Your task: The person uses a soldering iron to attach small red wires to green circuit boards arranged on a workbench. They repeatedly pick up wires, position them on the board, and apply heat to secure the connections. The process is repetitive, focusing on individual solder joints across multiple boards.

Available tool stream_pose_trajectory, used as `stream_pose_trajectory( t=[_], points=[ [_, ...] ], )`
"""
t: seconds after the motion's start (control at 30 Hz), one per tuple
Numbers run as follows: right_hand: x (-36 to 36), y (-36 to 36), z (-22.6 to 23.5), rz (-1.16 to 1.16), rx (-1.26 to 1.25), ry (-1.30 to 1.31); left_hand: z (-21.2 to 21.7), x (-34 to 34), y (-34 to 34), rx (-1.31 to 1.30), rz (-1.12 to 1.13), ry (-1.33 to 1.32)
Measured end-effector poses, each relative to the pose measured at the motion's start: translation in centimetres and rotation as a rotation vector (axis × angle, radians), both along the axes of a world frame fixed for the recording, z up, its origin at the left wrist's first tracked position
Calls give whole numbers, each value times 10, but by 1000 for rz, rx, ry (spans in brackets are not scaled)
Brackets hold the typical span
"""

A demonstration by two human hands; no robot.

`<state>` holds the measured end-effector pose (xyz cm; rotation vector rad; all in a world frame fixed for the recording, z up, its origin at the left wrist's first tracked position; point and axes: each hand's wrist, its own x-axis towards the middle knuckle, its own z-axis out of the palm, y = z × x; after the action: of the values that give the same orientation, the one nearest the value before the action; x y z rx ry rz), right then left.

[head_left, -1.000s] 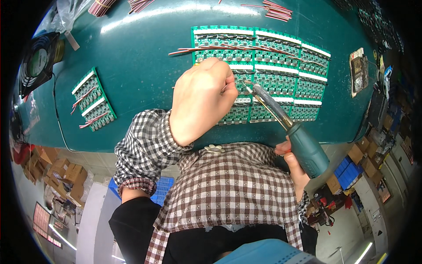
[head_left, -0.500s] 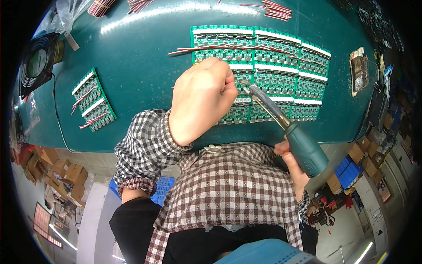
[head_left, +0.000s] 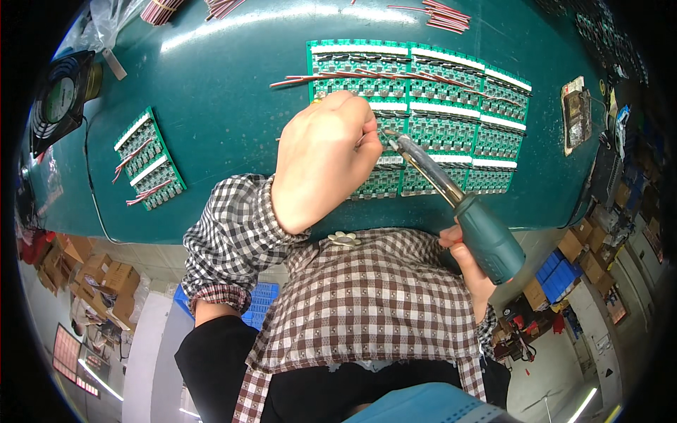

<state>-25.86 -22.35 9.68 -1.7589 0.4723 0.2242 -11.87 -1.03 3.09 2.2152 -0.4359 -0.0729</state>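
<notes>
In the head view, looks partway along, with thin red-and-white wires (head_left: 331, 75) laid across an upper row of the large green white-striped circuit-board panel (head_left: 441, 130) right of centre, but too covered by the bare left hand (head_left: 328, 155) to tell done from undone there. Pinches with that hand, thumb and finger pressed together on something hidden, and grips the green-handled metal soldering iron (head_left: 490, 240) in the right hand (head_left: 478, 278), tip near those fingertips. Leaves open room leftward over the glossy green tabletop (head_left: 229, 123), little toward its near edge by the brown-and-white checked apron (head_left: 374, 296).
</notes>
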Motion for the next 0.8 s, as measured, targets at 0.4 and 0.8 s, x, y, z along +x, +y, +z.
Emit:
stream_pose_trajectory(
  t=[0.4, 0.8],
  points=[
    [2, 5, 0, -31, 5, -21, -1, -1, 0, 12, 4, 6],
    [5, 7, 3, -56, 6, 13, 1, 0, -1, 16, 1, -5]
  ],
)
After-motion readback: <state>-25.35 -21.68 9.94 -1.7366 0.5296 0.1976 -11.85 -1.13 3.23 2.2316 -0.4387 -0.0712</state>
